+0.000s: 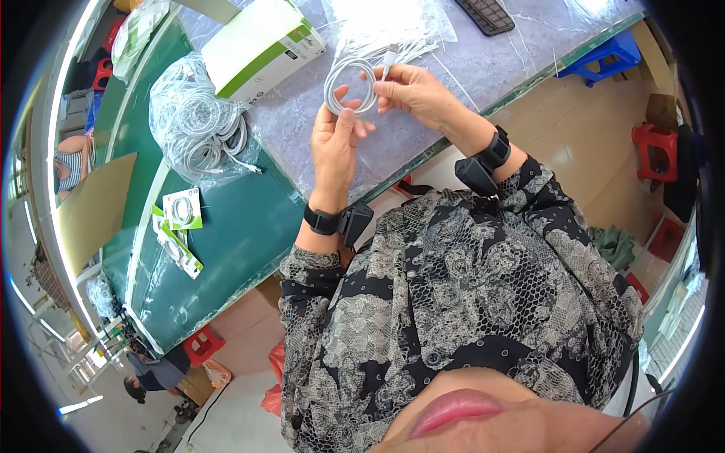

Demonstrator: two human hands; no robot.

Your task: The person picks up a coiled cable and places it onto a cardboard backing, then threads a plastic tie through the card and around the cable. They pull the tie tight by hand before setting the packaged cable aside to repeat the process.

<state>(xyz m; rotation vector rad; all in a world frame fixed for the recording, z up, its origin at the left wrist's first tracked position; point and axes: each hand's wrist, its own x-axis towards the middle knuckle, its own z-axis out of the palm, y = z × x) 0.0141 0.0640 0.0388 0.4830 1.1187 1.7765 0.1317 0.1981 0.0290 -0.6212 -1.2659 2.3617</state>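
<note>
A white cable (330, 78), wound into a round coil, is held up above the marbled grey table (287, 136). My left hand (337, 140) grips the coil's lower left side between thumb and fingers. On the coil's right side, my right hand (414, 92) pinches the cable close to its plug (390, 57), which points upward. Just beyond both hands lie several loose white cables (411, 50) and clear plastic bags (393, 21). Left of my left hand, a clear bag (181, 98) full of coiled white cables straddles the edge between the grey table and the green table (234, 226).
A white and green box (264, 53) stands at the back left. Two packaged cables, one a white card (183, 209) and one a green pack (178, 248), lie on the green surface. A black tray (487, 15) sits far right. Blue (604, 59) and red (655, 153) stools stand rightward.
</note>
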